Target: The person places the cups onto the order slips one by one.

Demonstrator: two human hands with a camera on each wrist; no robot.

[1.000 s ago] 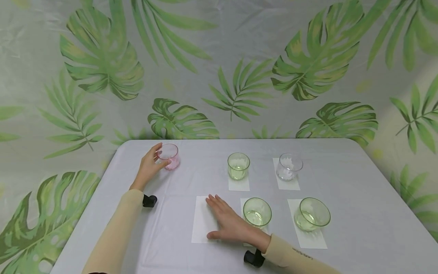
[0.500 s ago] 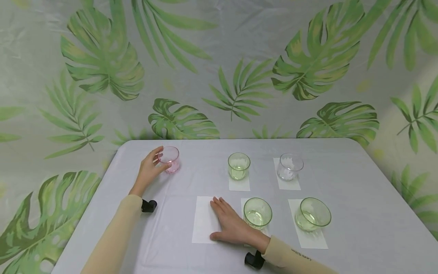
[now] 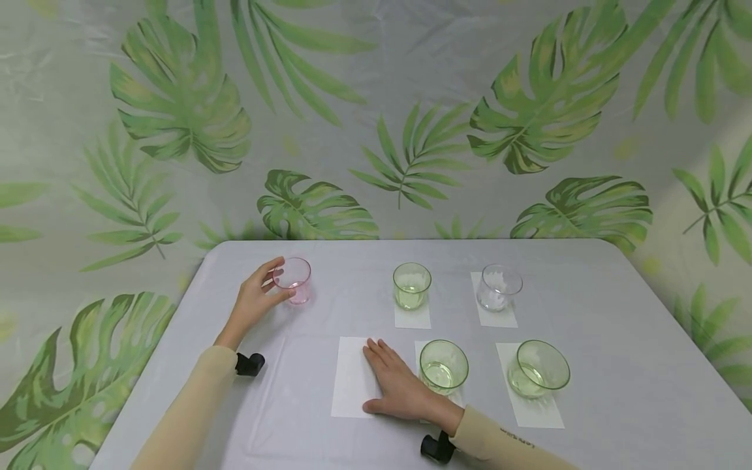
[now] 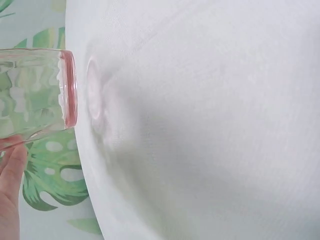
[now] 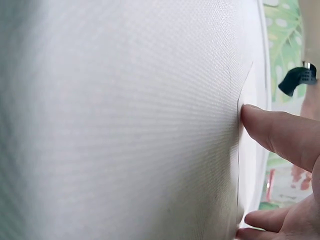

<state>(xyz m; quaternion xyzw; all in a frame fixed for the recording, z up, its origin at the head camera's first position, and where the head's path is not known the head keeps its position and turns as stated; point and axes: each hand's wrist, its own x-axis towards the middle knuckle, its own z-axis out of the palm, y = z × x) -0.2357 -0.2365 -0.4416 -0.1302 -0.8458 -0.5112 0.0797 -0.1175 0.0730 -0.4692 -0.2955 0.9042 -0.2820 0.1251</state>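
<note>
At the table's far left, my left hand [image 3: 255,297] grips a clear pink glass tumbler [image 3: 299,287] from its left side, thumb in front and fingers behind. In the left wrist view the base of the tumbler [image 4: 37,92] stands just off the white cloth, over a faint pinkish shadow. My right hand [image 3: 399,388] lies with straight, spread fingers on a white paper sheet [image 3: 348,378] near the front middle. The right wrist view has the thumb [image 5: 280,132] touching that paper at its edge. A green glass [image 3: 449,359] stands just behind the right wrist, upright on its own paper.
Another green glass [image 3: 537,372] stands on paper at front right. Farther back, a green glass [image 3: 411,287] and a colourless glass [image 3: 499,287] stand on papers. A white cloth covers the table [image 3: 305,398]; a leaf-print sheet [image 3: 411,85] hangs behind.
My left hand has brought the pink tumbler a little nearer to me and slightly right. My right hand has shifted slightly right over the paper, then stayed.
</note>
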